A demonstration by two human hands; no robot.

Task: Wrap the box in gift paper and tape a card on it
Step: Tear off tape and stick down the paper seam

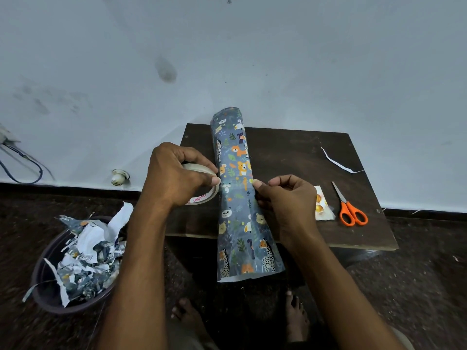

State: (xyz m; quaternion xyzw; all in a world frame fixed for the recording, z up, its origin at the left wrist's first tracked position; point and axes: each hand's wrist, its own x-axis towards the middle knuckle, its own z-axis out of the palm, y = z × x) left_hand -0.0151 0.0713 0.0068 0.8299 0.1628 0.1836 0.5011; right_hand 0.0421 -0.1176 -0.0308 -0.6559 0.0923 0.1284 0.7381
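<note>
Blue gift paper (pixel 238 198) printed with cartoon animals is folded into a long tube across a dark wooden board (pixel 290 157), its near end hanging over the board's front edge. The box is hidden inside it. My left hand (pixel 174 175) grips a roll of clear tape (pixel 202 184) at the paper's left side. My right hand (pixel 280 198) pinches the tape end against the paper's right side. A small card (pixel 322 204) with orange shapes lies just right of that hand.
Orange-handled scissors (pixel 350 208) lie on the board's right part, with a thin white paper strip (pixel 338 160) behind them. A dark bowl (pixel 50 281) full of torn paper scraps sits on the floor at left. A pale wall rises behind. Bare feet show below.
</note>
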